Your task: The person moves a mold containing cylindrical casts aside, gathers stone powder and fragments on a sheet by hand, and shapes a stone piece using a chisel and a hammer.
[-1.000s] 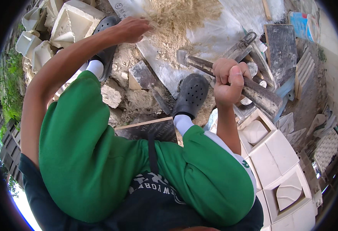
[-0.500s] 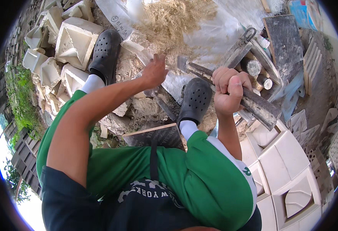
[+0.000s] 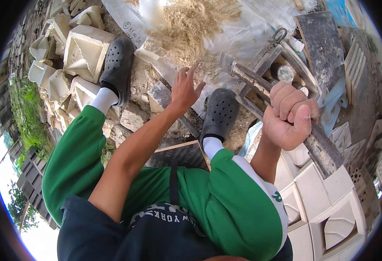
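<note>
My right hand [image 3: 289, 115] is wrapped round a long, dust-caked hand tool [image 3: 323, 152], its exact kind unclear. The tool slants from a flat greyish end over the plastic sheet down to a thick, blunt end at the right. My left hand [image 3: 185, 89] hovers empty with fingers apart, above the rubble at the sheet's edge. Just beside that wrist, a flat grey blade-like piece [image 3: 159, 93] lies on the ground, near a dark bar [image 3: 189, 126] running toward my right clog [image 3: 220, 114].
A sand pile [image 3: 191, 26] lies on the plastic sheet [image 3: 247, 28]. Broken cream blocks [image 3: 84, 48] are heaped at the left, beside my left clog [image 3: 118, 65]. Patterned cream blocks [image 3: 313, 187] are stacked at the right. A dark board [image 3: 320, 43] and a wooden frame [image 3: 299, 67] lie farther off.
My right hand has moved right and nearer with the tool still gripped. My left hand has shifted slightly right and nearer, its fingers more spread, and the grey blade-like piece shows more fully.
</note>
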Tool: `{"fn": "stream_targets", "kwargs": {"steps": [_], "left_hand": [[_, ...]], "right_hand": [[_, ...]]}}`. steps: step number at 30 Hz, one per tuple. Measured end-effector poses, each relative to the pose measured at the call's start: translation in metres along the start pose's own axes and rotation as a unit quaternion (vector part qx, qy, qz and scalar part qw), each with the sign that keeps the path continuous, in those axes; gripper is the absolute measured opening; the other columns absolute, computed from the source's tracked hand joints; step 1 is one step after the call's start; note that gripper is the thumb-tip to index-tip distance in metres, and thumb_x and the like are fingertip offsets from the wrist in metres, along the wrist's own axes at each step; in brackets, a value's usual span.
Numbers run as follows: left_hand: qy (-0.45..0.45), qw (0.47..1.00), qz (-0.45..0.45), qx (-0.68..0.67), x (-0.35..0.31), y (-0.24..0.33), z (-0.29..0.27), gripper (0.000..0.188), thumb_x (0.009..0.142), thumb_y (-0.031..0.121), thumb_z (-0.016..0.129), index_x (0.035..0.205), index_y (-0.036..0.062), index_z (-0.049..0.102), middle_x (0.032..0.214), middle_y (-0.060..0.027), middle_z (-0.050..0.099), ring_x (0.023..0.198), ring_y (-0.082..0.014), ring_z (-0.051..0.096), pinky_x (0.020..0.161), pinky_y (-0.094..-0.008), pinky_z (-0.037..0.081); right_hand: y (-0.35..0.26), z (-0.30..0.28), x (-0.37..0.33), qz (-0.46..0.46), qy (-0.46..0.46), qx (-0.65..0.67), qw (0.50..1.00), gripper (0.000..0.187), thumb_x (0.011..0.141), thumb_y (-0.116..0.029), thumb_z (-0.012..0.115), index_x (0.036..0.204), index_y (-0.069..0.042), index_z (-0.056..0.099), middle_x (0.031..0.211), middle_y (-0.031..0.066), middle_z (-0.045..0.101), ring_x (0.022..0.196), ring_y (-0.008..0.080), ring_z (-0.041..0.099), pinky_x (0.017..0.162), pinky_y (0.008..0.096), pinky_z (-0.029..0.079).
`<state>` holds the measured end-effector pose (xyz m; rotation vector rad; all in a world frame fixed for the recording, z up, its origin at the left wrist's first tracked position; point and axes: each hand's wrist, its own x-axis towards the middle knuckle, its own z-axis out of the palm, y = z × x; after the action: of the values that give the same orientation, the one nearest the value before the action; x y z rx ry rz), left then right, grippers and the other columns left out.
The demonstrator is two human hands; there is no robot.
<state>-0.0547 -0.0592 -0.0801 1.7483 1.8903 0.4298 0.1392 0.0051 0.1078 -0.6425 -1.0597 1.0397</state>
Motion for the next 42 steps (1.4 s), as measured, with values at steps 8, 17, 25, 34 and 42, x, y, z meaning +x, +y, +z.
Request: {"fn": "stream_targets", "kwargs": {"steps": [8,17,25,34,42], "left_hand": [[-0.048,0.997,0.001,-0.063,0.019,-0.026,0.018,0.022,0.089,0.016,0.064,0.110,0.0084,0.063,0.104,-0.0142,0.060,0.093,-0.0333,0.062,0.079,-0.0422,0.049],[-0.037,0.991,0.027,-0.123,0.062,-0.038,-0.006,0.020,0.086,0.013,0.065,0.106,0.0085,0.067,0.102,-0.0139,0.062,0.086,-0.0346,0.063,0.076,-0.0427,0.051],[0.015,0.989,-0.029,-0.145,0.042,-0.042,0.003,0.018,0.085,0.015,0.069,0.101,0.0063,0.070,0.094,-0.0139,0.065,0.078,-0.0276,0.066,0.071,-0.0358,0.052],[0.007,0.977,-0.082,-0.196,0.022,-0.038,0.011,0.021,0.084,0.014,0.070,0.104,0.0073,0.070,0.095,-0.0115,0.065,0.080,-0.0250,0.067,0.073,-0.0356,0.052],[0.015,0.982,-0.075,-0.174,0.026,-0.040,0.017,0.021,0.084,0.014,0.070,0.103,0.0071,0.070,0.097,-0.0110,0.065,0.081,-0.0238,0.067,0.073,-0.0358,0.052]], "right_hand": [[0.006,0.003,-0.011,0.037,0.040,-0.019,0.998,0.024,0.089,-0.012,0.043,0.067,-0.008,0.035,0.054,0.0026,0.034,0.047,0.0124,0.027,0.047,0.0318,0.027],[0.008,0.034,-0.011,0.077,-0.013,-0.001,0.997,0.027,0.091,-0.014,0.044,0.065,-0.009,0.035,0.054,0.0017,0.034,0.047,0.0122,0.028,0.048,0.0314,0.025],[0.046,0.043,-0.016,0.106,-0.052,-0.045,0.992,0.020,0.087,-0.010,0.047,0.069,-0.004,0.039,0.055,0.0044,0.041,0.047,0.0120,0.033,0.046,0.0311,0.030],[0.048,0.054,-0.015,0.093,-0.040,-0.085,0.991,0.022,0.088,-0.010,0.042,0.068,-0.008,0.034,0.055,0.0023,0.035,0.048,0.0119,0.028,0.049,0.0322,0.029],[0.016,0.063,-0.009,0.082,-0.061,-0.043,0.994,0.024,0.089,-0.012,0.042,0.067,-0.008,0.033,0.054,0.0020,0.033,0.047,0.0125,0.025,0.048,0.0327,0.027]]}}
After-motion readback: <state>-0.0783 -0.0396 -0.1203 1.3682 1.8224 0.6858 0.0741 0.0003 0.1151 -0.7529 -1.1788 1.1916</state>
